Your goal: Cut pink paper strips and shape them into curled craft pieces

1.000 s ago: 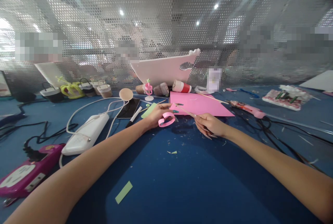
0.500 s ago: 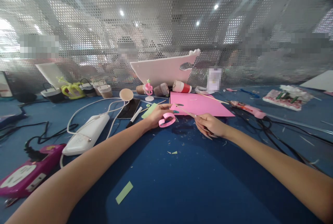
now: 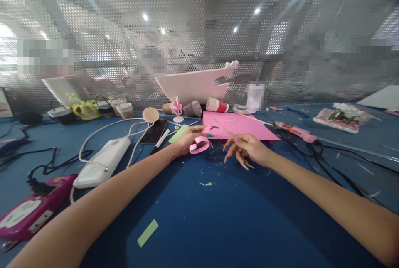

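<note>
My left hand (image 3: 187, 140) is closed on a pink paper strip (image 3: 201, 139), which curls into a loop below the fingers. Between the thumb and fingertips of my right hand (image 3: 249, 149) is a thin pale stick (image 3: 222, 126), pointing up and left; its material is hard to make out. The other right fingers hang loosely curled. A pink paper sheet (image 3: 243, 124) lies flat just behind both hands. Under and beside my left hand rests a light green paper piece (image 3: 178, 135). A small pink-and-white figure (image 3: 178, 110) stands farther back.
At left are a white power bank (image 3: 104, 164) with cables, a magenta socket block (image 3: 37, 212), a phone (image 3: 154, 131) and a marker (image 3: 162, 137). A pink corded tool (image 3: 296, 131) lies right. A green strip (image 3: 148, 233) lies in front; paper cups (image 3: 218, 105) and white foam board (image 3: 193, 86) stand behind.
The pale stick in my right hand has swung to point more upward, and the right fingers have spread and shifted slightly left. My left hand keeps the pink paper strip almost in place.
</note>
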The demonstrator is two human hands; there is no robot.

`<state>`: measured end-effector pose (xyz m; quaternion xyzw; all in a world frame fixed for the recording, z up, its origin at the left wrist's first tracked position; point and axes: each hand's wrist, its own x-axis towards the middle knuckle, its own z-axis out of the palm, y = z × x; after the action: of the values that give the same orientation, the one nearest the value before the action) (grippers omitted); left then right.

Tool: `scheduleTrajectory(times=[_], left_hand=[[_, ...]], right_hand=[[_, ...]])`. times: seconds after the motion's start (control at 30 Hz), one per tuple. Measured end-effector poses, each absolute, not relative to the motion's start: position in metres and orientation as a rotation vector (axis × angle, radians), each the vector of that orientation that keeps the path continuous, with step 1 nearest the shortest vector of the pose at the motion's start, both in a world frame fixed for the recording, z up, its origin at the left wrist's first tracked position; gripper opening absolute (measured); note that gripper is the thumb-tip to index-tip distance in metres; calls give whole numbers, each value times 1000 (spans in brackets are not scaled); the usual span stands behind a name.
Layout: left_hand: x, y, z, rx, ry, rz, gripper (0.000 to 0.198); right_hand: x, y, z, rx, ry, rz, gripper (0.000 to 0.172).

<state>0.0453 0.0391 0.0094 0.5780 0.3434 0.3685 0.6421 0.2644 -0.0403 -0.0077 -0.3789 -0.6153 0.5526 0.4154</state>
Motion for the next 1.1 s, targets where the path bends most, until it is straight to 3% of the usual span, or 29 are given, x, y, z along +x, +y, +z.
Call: scheduleTrajectory(times=[0.17, 0.43, 1.1], left_hand=[[45, 37, 11, 1300, 787, 844, 41], [47, 31, 16, 1318, 796, 833, 35], [46, 36, 6, 1383, 698, 818, 35]], right_hand=[[260, -43, -5, -1011, -1578, 1299, 37], [249, -43, -10, -1155, -1529, 1047, 47], [242, -44, -13, -1196, -1644, 859, 42]])
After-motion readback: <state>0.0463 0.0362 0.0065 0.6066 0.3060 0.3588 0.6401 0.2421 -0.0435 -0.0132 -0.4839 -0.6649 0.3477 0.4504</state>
